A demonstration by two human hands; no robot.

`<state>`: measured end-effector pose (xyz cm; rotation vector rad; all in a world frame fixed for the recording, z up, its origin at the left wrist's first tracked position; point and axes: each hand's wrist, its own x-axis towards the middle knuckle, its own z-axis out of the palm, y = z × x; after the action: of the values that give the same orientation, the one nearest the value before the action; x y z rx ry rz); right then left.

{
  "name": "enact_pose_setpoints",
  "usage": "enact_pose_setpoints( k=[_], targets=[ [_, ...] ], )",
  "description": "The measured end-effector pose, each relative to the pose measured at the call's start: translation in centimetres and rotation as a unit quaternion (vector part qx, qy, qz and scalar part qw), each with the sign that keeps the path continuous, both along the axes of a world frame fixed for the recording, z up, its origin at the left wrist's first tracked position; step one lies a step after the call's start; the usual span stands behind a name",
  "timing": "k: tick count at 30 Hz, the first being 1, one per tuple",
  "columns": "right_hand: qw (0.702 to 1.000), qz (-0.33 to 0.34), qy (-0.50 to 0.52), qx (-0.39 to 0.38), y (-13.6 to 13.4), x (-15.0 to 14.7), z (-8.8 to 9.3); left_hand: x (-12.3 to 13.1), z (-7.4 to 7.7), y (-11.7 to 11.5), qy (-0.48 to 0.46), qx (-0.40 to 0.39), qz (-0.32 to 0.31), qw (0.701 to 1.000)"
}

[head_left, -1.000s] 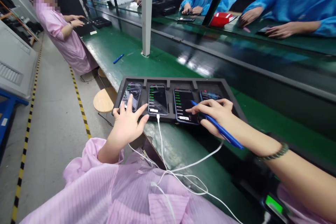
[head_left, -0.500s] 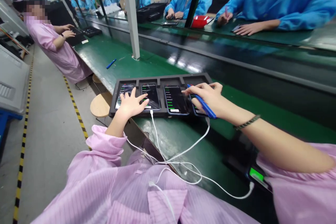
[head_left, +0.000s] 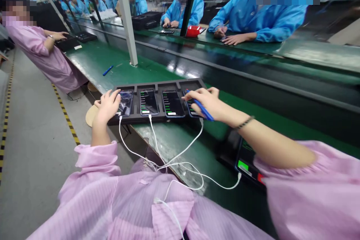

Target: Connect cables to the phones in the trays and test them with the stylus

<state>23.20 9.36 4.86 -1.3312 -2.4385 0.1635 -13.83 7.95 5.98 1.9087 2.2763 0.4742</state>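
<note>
A black tray (head_left: 165, 83) holds several phones with dark screens showing lists of text. My left hand (head_left: 108, 105) is open at the tray's left end, its fingers reaching over the edge of the leftmost phone (head_left: 126, 104). Beside it lie a second phone (head_left: 149, 101) and a third phone (head_left: 173, 103). My right hand (head_left: 212, 105) is closed around a blue pen (head_left: 204, 111) and hovers over the rightmost phone (head_left: 192, 107), partly covering it. Whether its fingertip touches a screen, I cannot tell. White charging cables (head_left: 153, 129) run to the first, second and rightmost phones.
Another cabled phone (head_left: 244, 157) lies at the right, partly under my sleeve. A second blue pen (head_left: 108, 70) rests on the green bench (head_left: 92, 60). A post (head_left: 128, 26) rises behind the tray. A co-worker in pink (head_left: 42, 48) stands left; others in blue (head_left: 264, 18) sit opposite.
My left hand has moved left, from above the first two phones to the tray's left end. My right hand stays over the rightmost phone with the pen. The camera view has shifted.
</note>
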Motion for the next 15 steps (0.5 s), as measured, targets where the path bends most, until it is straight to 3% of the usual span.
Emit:
enact_pose_setpoints(
  k=[4,8,11,15],
  targets=[
    [0.999,0.020,-0.012,-0.030,3.6,-3.5,-1.0,-2.8,-2.7,1.5,-0.126,0.017,0.003,0.992],
    [0.999,0.020,-0.034,-0.032,5.3,-4.1,-2.0,-3.8,-5.0,1.5,-0.192,0.050,-0.041,0.979],
    [0.999,0.034,-0.022,-0.016,6.0,-4.8,-2.1,-3.8,-5.7,1.4,-0.202,0.060,-0.047,0.976],
    [0.997,0.079,-0.012,-0.020,7.1,-8.5,-1.7,-3.6,-5.2,1.3,-0.181,0.036,-0.058,0.981]
  ],
)
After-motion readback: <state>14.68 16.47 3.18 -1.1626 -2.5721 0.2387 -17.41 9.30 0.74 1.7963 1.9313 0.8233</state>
